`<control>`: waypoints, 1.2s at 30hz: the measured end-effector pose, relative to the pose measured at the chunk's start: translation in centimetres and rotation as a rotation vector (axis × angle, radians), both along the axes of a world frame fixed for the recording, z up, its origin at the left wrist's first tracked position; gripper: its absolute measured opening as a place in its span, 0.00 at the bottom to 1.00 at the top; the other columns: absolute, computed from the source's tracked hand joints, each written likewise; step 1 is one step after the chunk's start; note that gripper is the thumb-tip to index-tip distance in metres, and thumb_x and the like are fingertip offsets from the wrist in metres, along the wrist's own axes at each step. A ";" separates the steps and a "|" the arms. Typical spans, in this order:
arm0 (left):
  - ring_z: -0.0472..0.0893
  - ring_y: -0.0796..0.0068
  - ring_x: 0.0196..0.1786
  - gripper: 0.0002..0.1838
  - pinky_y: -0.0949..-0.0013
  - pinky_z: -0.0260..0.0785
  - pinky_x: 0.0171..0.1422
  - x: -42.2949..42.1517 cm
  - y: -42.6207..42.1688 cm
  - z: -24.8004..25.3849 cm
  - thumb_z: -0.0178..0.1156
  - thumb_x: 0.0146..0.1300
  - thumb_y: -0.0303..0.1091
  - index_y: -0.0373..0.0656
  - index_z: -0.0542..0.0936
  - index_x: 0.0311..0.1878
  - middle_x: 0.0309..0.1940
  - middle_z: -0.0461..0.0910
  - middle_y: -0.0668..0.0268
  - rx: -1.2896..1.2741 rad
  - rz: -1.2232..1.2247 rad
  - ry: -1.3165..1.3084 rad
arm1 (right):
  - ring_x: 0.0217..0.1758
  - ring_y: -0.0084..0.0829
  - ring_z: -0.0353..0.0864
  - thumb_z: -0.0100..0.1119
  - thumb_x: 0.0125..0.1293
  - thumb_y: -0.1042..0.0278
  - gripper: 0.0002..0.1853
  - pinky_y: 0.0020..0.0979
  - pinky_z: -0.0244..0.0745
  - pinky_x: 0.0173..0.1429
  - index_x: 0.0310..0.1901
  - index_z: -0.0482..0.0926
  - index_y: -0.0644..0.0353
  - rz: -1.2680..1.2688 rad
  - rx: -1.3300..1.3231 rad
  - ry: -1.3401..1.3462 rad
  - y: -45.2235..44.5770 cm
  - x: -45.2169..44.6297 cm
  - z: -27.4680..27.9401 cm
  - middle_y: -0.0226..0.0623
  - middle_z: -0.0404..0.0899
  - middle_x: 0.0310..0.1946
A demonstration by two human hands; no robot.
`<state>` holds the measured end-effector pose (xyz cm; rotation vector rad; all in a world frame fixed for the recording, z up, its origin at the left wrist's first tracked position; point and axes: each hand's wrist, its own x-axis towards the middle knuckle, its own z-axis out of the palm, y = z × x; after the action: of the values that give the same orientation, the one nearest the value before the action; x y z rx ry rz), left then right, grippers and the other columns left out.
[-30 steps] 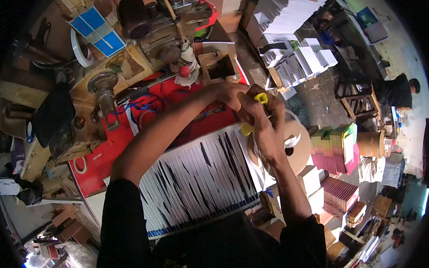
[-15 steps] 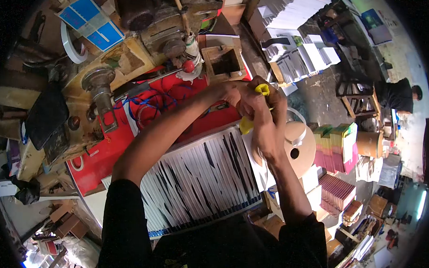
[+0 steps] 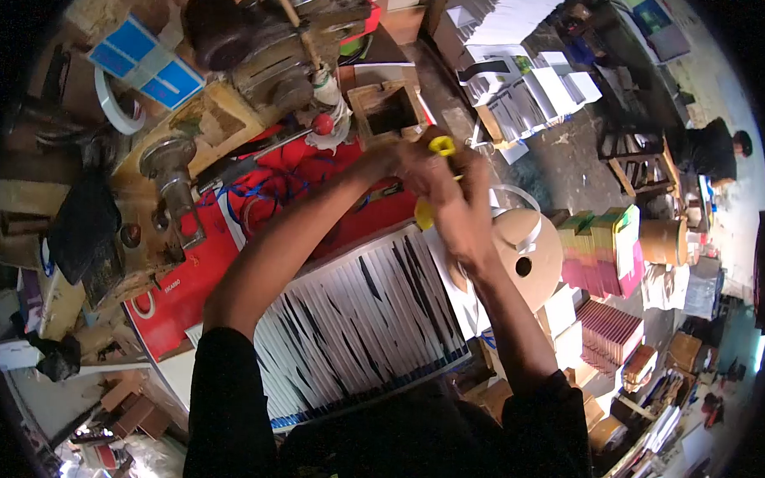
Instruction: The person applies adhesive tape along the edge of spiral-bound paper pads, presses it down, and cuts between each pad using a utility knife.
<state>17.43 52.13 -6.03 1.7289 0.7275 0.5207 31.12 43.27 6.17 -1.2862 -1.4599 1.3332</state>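
My right hand (image 3: 461, 210) is closed around a yellow thing (image 3: 442, 146) with a loop at its top. More yellow (image 3: 424, 212) shows below the fingers; its kind is unclear. Pressed close against it, my left hand (image 3: 412, 166) has curled fingers, partly hidden and blurred. Both hands are above the far right corner of a tightly packed row of white paper-edged pieces (image 3: 358, 322), with dark gaps and blue lower edges. A large brown roll (image 3: 546, 260) lies just right of my right hand, with a pale strip (image 3: 530, 231) curving over it.
A red sheet (image 3: 170, 295) with tangled blue cord (image 3: 262, 188) lies left of the row. Beyond stand a wooden box (image 3: 388, 113) and metal machine parts (image 3: 178, 177). Stacked booklets (image 3: 605, 247) are at right; a person in dark clothes (image 3: 710, 153) is farther off.
Both hands have shifted slightly left and up with the yellow thing, staying close together. The whole view has also moved a little.
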 end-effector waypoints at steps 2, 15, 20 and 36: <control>0.84 0.74 0.46 0.21 0.66 0.77 0.52 0.1 0.0 0.5 0.75 0.54 0.31 0.38 0.83 0.51 0.41 0.85 0.61 -0.002 -0.010 -0.007 | 0.39 0.34 0.77 0.62 0.69 0.58 0.18 0.36 0.74 0.47 0.48 0.82 0.68 0.021 0.150 -0.097 0.4 -0.7 -1.1 0.45 0.79 0.38; 0.84 0.69 0.39 0.09 0.62 0.75 0.47 0.8 -1.3 7.9 0.75 0.57 0.31 0.39 0.87 0.38 0.35 0.82 0.59 0.186 -0.100 0.214 | 0.33 0.29 0.81 0.51 0.82 0.64 0.15 0.35 0.79 0.43 0.56 0.75 0.69 0.029 -0.695 0.663 -11.2 -0.7 1.6 0.34 0.78 0.29; 0.81 0.60 0.43 0.06 0.61 0.75 0.50 -0.2 -5.6 10.3 0.72 0.54 0.27 0.40 0.88 0.35 0.34 0.82 0.62 0.685 0.083 0.275 | 0.38 0.41 0.84 0.68 0.67 0.73 0.17 0.39 0.81 0.50 0.55 0.79 0.65 -0.065 0.277 -0.137 -12.7 0.6 -1.0 0.42 0.82 0.37; 0.77 0.66 0.68 0.43 0.61 0.68 0.72 1.7 -18.1 17.4 0.74 0.54 0.22 0.35 0.66 0.74 0.71 0.72 0.53 0.269 0.619 -0.338 | 0.32 0.28 0.90 0.71 0.66 0.75 0.10 0.27 0.86 0.37 0.46 0.88 0.70 -0.078 0.128 -0.170 -13.4 11.0 6.1 0.42 0.89 0.31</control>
<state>19.14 34.00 11.38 1.5774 0.9750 1.3524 42.16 29.84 12.23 -1.3848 -1.5676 1.0833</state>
